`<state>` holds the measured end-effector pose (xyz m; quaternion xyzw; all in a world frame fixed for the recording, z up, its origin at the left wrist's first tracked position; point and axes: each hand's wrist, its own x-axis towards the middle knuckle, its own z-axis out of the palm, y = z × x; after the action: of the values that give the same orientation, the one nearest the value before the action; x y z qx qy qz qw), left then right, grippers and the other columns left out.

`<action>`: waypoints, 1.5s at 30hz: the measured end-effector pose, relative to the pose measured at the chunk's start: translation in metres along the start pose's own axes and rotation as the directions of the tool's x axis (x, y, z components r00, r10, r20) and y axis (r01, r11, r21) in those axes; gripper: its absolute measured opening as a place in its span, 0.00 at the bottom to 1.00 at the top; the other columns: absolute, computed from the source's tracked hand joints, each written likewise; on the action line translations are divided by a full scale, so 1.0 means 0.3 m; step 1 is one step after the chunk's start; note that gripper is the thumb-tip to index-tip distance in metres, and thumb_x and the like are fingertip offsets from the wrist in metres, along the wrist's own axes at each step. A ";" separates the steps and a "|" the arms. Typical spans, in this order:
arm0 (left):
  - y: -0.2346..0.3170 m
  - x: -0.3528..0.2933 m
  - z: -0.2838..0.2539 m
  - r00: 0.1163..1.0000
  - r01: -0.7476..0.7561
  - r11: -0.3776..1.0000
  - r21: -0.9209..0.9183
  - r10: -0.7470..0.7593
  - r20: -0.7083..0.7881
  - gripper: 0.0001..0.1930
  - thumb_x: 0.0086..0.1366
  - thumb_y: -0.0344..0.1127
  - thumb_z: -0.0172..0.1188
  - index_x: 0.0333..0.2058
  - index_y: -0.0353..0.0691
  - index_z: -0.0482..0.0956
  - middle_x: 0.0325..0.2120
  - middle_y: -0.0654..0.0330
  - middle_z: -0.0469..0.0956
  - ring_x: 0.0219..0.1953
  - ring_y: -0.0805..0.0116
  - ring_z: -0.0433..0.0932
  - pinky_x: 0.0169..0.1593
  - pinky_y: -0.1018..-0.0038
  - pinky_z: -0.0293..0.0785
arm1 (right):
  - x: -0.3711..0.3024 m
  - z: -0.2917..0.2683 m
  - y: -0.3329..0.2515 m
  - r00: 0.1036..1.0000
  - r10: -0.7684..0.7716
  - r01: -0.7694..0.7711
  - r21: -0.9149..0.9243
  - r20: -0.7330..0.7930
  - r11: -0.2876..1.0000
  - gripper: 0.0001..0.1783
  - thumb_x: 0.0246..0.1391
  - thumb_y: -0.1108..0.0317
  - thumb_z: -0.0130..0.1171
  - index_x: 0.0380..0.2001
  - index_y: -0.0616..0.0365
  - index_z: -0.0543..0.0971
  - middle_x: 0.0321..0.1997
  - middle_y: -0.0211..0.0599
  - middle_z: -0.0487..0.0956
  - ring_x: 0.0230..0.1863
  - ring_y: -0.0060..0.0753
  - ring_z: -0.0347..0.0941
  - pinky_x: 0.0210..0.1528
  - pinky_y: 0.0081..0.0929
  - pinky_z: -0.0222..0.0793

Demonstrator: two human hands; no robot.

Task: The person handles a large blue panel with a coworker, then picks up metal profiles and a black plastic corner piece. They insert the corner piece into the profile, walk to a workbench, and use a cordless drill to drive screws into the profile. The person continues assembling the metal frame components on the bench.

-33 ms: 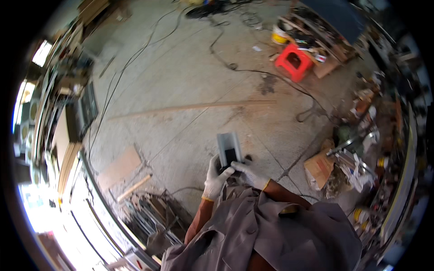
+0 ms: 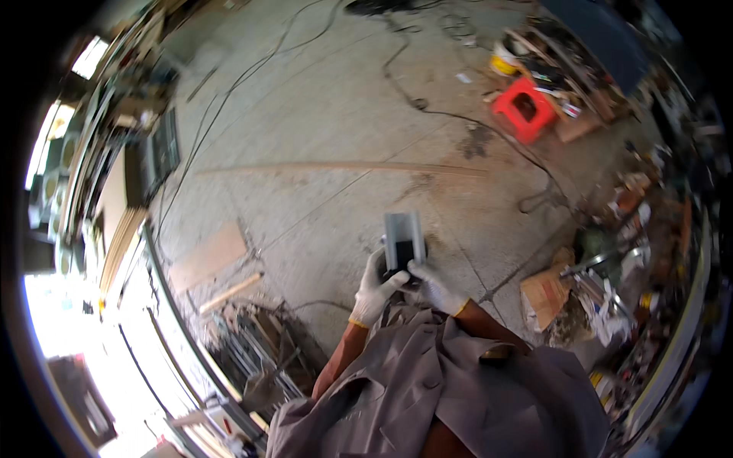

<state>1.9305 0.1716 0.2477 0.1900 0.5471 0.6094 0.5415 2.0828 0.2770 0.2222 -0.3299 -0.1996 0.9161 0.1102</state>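
Between my two gloved hands is a short grey metal channel piece (image 2: 402,226) with raised side walls and a black part (image 2: 404,253) inside its near end. It is held in front of my body, above the concrete floor. My left hand (image 2: 374,291), in a white glove with a yellow cuff edge, is closed round its left side and near end. My right hand (image 2: 437,288), gloved alike, grips the near right corner. Both thumbs lie over the near end by the black part. The fingers underneath are hidden.
A long thin strip (image 2: 343,166) lies across the floor ahead. Dark cables (image 2: 473,120) snake over the concrete. A red stool (image 2: 524,111) stands far right. Metal scraps (image 2: 267,347) are piled near left, beside a flat brown board (image 2: 208,256). Cardboard (image 2: 546,294) and rubbish line the right side.
The view has turned slightly, so the floor and stool sit further right in the picture. My hands and the channel piece appear slightly higher and further right, the piece straighter. The grip looks unchanged.
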 end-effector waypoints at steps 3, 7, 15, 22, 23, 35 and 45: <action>0.032 0.169 -0.061 0.999 0.024 1.000 0.019 -0.024 -0.025 0.38 0.65 0.32 0.70 0.69 0.31 0.60 0.62 0.48 0.72 0.63 0.60 0.71 0.68 0.63 0.66 | 0.141 0.036 -0.132 0.998 0.061 -0.062 -0.090 -0.012 0.994 0.24 0.69 0.53 0.59 0.59 0.57 0.75 0.55 0.32 0.79 0.54 0.27 0.76 0.56 0.32 0.74; 0.127 0.395 -0.064 0.995 0.052 0.998 0.025 -0.050 -0.083 0.33 0.68 0.29 0.66 0.68 0.31 0.61 0.60 0.50 0.72 0.61 0.62 0.72 0.66 0.65 0.67 | 0.387 -0.003 -0.302 0.993 0.118 -0.103 -0.293 0.032 0.950 0.26 0.67 0.50 0.61 0.58 0.58 0.76 0.55 0.31 0.79 0.55 0.25 0.75 0.55 0.25 0.74; 0.365 0.887 0.046 0.996 0.016 0.999 -0.052 -0.020 -0.084 0.28 0.68 0.31 0.66 0.63 0.33 0.67 0.51 0.56 0.77 0.49 0.66 0.78 0.54 0.69 0.76 | 0.663 0.004 -0.808 0.977 0.212 -0.201 -0.333 -0.003 0.921 0.44 0.59 0.32 0.62 0.63 0.60 0.74 0.63 0.39 0.77 0.56 0.35 0.75 0.59 0.34 0.70; 0.453 1.264 0.137 0.952 0.109 0.988 0.113 -0.137 0.274 0.28 0.66 0.29 0.65 0.63 0.32 0.68 0.49 0.56 0.78 0.46 0.67 0.78 0.49 0.70 0.77 | 0.753 -0.094 -1.050 0.990 -0.012 -0.018 -0.216 -0.139 0.976 0.38 0.62 0.43 0.65 0.62 0.63 0.74 0.55 0.35 0.80 0.51 0.27 0.78 0.54 0.26 0.75; 0.476 1.311 0.179 0.937 0.116 0.973 0.197 -0.173 0.303 0.30 0.65 0.37 0.70 0.61 0.32 0.69 0.46 0.57 0.78 0.41 0.68 0.78 0.46 0.69 0.76 | 0.758 -0.136 -1.044 0.990 -0.064 0.045 -0.151 -0.128 0.988 0.36 0.63 0.45 0.66 0.61 0.63 0.75 0.54 0.35 0.80 0.50 0.26 0.78 0.51 0.24 0.75; 0.386 1.750 0.706 0.332 0.019 0.776 0.630 -0.600 0.728 0.31 0.65 0.43 0.72 0.60 0.32 0.72 0.51 0.59 0.77 0.50 0.70 0.75 0.55 0.72 0.72 | 0.493 -0.319 -1.020 0.545 -0.498 0.655 -0.029 -0.674 0.755 0.34 0.54 0.39 0.71 0.52 0.56 0.82 0.40 0.28 0.83 0.36 0.21 0.77 0.40 0.23 0.75; 0.207 1.423 1.195 -0.240 -0.459 0.586 0.668 -0.805 0.542 0.28 0.64 0.39 0.74 0.59 0.32 0.77 0.44 0.61 0.80 0.40 0.76 0.77 0.41 0.78 0.75 | 0.248 -0.178 -0.703 -0.117 -0.255 0.971 -0.164 -0.960 0.172 0.28 0.60 0.47 0.69 0.54 0.56 0.79 0.45 0.27 0.82 0.40 0.18 0.74 0.41 0.21 0.73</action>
<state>2.0520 0.7188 0.2659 0.6728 0.1243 -0.1952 0.7027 2.0757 0.5065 0.2354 -0.5123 0.0838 0.3583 0.7760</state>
